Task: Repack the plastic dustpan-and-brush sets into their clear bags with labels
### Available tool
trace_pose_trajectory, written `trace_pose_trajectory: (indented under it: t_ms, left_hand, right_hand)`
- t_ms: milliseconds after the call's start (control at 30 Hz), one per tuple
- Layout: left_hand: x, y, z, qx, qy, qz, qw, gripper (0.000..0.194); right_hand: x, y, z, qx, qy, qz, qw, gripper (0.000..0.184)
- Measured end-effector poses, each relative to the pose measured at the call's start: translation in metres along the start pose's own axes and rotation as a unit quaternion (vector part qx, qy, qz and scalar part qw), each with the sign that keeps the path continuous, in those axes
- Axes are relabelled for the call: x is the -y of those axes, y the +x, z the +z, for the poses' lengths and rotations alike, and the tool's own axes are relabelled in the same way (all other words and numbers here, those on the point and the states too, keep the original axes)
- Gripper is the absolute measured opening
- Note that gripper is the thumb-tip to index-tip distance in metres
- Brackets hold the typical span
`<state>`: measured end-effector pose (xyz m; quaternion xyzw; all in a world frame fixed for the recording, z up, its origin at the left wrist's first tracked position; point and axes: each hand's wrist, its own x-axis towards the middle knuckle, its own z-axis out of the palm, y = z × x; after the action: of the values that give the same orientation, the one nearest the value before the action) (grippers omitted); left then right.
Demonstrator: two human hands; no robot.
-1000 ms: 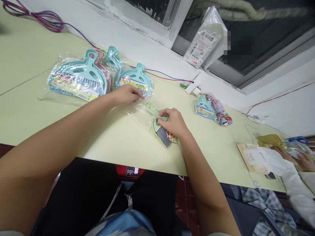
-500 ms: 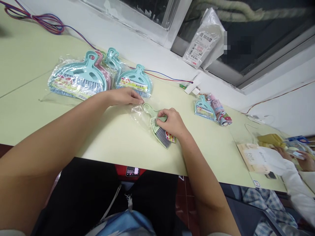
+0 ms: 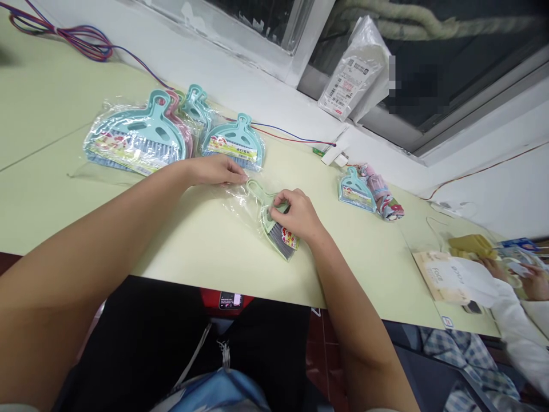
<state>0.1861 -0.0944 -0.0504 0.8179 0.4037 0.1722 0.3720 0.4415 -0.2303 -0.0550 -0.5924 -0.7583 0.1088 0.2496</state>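
A light green dustpan-and-brush set with grey bristles lies slanted on the table in front of me, its looped handle pointing up and left. My right hand is closed on the set's upper body, thumb against fingers. A clear plastic bag spreads around the handle end; how much of the handle it covers is hard to make out. At the bag's edge, close to the loop, my left hand pinches the plastic. A small printed label shows over the bristles, just below my right hand.
Bagged blue dustpan sets and a further blue set lie beyond my left arm. Farther right are another blue set and a rolled patterned cloth. A co-worker's hands are at the right, beside a paper bag.
The green set has shifted slightly left toward my left hand, with my right hand moving along. My left hand still pinches the bag.
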Motion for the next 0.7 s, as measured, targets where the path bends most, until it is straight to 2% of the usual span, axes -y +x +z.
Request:
trace_pose_trajectory:
  t_ms: [100, 133, 533, 633, 700]
  left_hand:
    - [0.000, 0.000, -0.002, 0.103, -0.056, 0.013, 0.993, 0.042]
    - [0.000, 0.001, -0.003, 0.111, -0.066, 0.017, 0.991, 0.044]
    - [0.002, 0.005, -0.001, 0.105, -0.063, -0.039, 0.992, 0.039]
    - [-0.005, 0.001, -0.002, 0.099, -0.032, -0.057, 0.993, 0.037]
    - [-0.011, -0.002, -0.002, 0.064, 0.009, -0.055, 0.996, 0.036]
  right_hand:
    - [0.000, 0.000, 0.000, -0.002, 0.003, 0.001, 1.000, 0.008]
    - [0.000, 0.000, 0.000, -0.002, 0.003, 0.001, 1.000, 0.008]
    - [0.002, 0.002, 0.005, 0.010, 0.009, -0.003, 1.000, 0.007]
    - [0.000, 0.002, -0.006, 0.018, 0.021, -0.003, 1.000, 0.009]
    - [-0.005, 0.001, -0.023, -0.001, 0.021, 0.030, 0.999, 0.011]
